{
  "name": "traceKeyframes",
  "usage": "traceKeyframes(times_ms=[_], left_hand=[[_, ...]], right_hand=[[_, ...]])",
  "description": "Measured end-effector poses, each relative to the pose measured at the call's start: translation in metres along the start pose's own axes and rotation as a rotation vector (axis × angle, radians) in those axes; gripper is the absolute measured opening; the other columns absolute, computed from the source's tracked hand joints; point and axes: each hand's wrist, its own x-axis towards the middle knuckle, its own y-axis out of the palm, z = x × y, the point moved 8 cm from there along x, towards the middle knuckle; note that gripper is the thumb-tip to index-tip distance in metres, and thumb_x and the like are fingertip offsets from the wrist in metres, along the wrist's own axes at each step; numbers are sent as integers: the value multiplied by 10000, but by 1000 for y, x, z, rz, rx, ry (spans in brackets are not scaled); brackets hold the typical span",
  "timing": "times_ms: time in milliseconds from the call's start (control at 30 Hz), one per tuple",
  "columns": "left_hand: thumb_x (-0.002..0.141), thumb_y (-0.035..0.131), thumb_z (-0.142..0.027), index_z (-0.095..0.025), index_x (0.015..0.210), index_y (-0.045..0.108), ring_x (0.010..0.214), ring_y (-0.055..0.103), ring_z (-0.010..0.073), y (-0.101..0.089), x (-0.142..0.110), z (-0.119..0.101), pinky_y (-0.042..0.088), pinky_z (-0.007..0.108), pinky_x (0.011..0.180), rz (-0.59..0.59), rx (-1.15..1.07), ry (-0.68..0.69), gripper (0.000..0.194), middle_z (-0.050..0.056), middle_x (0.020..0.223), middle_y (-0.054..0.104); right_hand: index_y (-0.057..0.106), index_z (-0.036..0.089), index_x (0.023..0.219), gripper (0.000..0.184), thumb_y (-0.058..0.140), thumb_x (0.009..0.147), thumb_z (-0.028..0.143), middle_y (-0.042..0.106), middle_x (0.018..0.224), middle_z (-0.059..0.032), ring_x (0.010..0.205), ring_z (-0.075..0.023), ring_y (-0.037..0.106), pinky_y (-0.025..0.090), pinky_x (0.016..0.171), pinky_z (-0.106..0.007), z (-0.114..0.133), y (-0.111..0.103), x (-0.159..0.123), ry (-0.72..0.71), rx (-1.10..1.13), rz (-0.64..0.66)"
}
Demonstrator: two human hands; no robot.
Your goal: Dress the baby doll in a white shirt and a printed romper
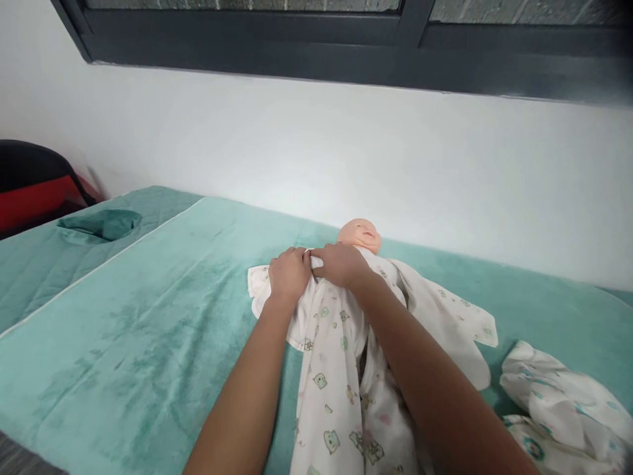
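Observation:
A baby doll (360, 232) lies on its back, its head near the wall and its body covered by white printed baby clothes (331, 389). My left hand (291, 272) is closed on the cloth at the doll's shoulder, on the left side of the garment. Close beside it, my right hand (342, 264) pinches the same cloth just below the doll's head, with a bit of white fabric showing between the two hands. A sleeve (465, 316) of the clothes lies spread out to the right. The doll's arms are hidden, and my right forearm covers part of its body.
Teal bedding (148, 330) covers the bed, with a hole (101, 225) in its surface at the left. A crumpled white printed cloth (568, 402) lies at the lower right. Behind the bed stands a white wall (297, 145) under a dark window frame (247, 49). A red-and-black object (37, 191) is at far left.

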Motion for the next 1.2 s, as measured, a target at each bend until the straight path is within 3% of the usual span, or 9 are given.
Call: traceKeyframes(times_ms=[300, 433, 500, 600, 700, 800, 933, 1067, 1200], left_hand=[[965, 399, -386, -242, 969, 710, 968, 643, 211, -11, -5, 17, 447, 299, 798, -17, -391, -21, 343, 28, 1036, 736], [940, 395, -316, -229, 904, 698, 903, 646, 227, 2, -4, 30, 449, 322, 745, 99, -376, -170, 317, 38, 965, 735], [920, 397, -248, -233, 974, 689, 983, 642, 237, 5, -5, 34, 453, 338, 795, 104, -344, -213, 297, 46, 1061, 726], [890, 412, -172, -248, 1099, 650, 1111, 613, 242, 5, -8, 38, 453, 357, 880, 65, -296, -227, 326, 53, 1216, 681], [883, 411, -146, -246, 1112, 630, 1086, 623, 251, 6, -9, 38, 474, 366, 868, 86, -242, -217, 333, 70, 1161, 688], [851, 468, -124, -218, 1335, 493, 1149, 592, 250, -6, -9, 36, 488, 362, 896, -29, -237, -187, 493, 106, 1315, 593], [812, 503, -73, -230, 1449, 377, 1310, 458, 287, -24, -15, 8, 389, 473, 1067, -202, -57, 52, 668, 121, 1442, 474], [851, 477, -97, -308, 1369, 475, 1215, 523, 271, -10, -22, -17, 234, 569, 1147, -42, 34, 312, 559, 52, 1288, 614], [880, 433, -128, -292, 1265, 572, 1106, 581, 269, -4, -14, 0, 311, 509, 1094, -6, 64, 184, 441, 57, 1169, 665]], right_hand=[[675, 368, 1191, 335, 524, 897, 419, 667, 1080, -40, 980, -238, 594, 377, 682, -313, -49, -25, -37, 116, 188, -144], [663, 347, 1228, 372, 511, 901, 439, 671, 1131, -49, 1025, -271, 588, 403, 730, -340, -73, -36, -51, 204, 217, -201], [663, 349, 1230, 371, 511, 901, 427, 671, 1137, -48, 1044, -278, 586, 411, 750, -352, -75, -38, -55, 225, 223, -207], [676, 334, 1209, 357, 522, 894, 405, 675, 1108, -52, 1019, -269, 597, 420, 754, -354, -72, -40, -58, 215, 225, -214], [688, 341, 1172, 329, 519, 895, 395, 681, 1027, -44, 948, -256, 609, 424, 717, -339, -72, -42, -59, 238, 234, -218], [678, 343, 1165, 311, 511, 905, 384, 677, 1010, -39, 929, -251, 605, 430, 737, -342, -69, -39, -56, 230, 223, -222], [634, 259, 1215, 335, 498, 926, 363, 664, 1077, -82, 977, -259, 587, 435, 804, -361, -48, -30, -47, 123, 169, -238], [636, 211, 1175, 305, 452, 943, 284, 665, 1102, -101, 1030, -258, 572, 425, 877, -382, -20, -25, -42, 7, 118, -238], [632, 227, 1217, 348, 402, 957, 252, 648, 1265, -70, 1133, -235, 572, 417, 967, -377, -16, -27, -47, -39, 297, -285]])
